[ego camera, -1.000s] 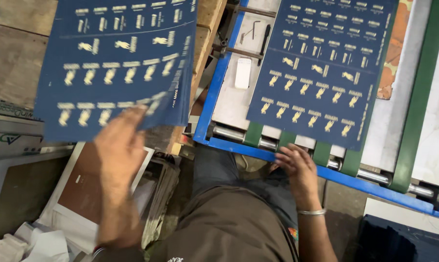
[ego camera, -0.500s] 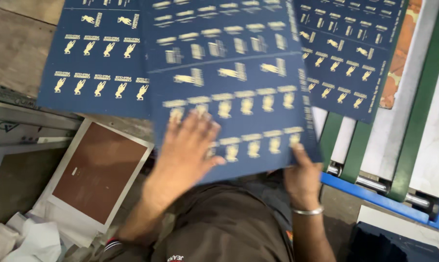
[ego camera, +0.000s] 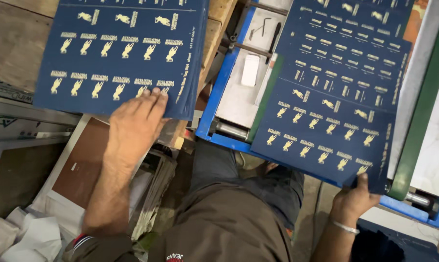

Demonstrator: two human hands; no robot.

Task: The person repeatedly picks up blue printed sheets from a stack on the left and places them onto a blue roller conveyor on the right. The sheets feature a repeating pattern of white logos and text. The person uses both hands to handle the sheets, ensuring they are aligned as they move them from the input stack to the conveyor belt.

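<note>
Fingers of left hand [ego camera: 132,123] lie spread on stacked blue sheets [ego camera: 117,53]; right hand [ego camera: 358,196] grip pinches another blue sheet [ego camera: 336,97].

Your left hand [ego camera: 134,123] covers the lower edge of the stacked blue sheets [ego camera: 122,53], whose top is cut off at 12 o'clock. Your right hand [ego camera: 355,201] grips one corner of the second blue sheet [ego camera: 333,102]; its fingers lie hidden beneath, and its far end leaves the frame. The gold prints are too small to make out. The blue machine frame [ego camera: 217,104] runs out of view at 3 o'clock.
</note>
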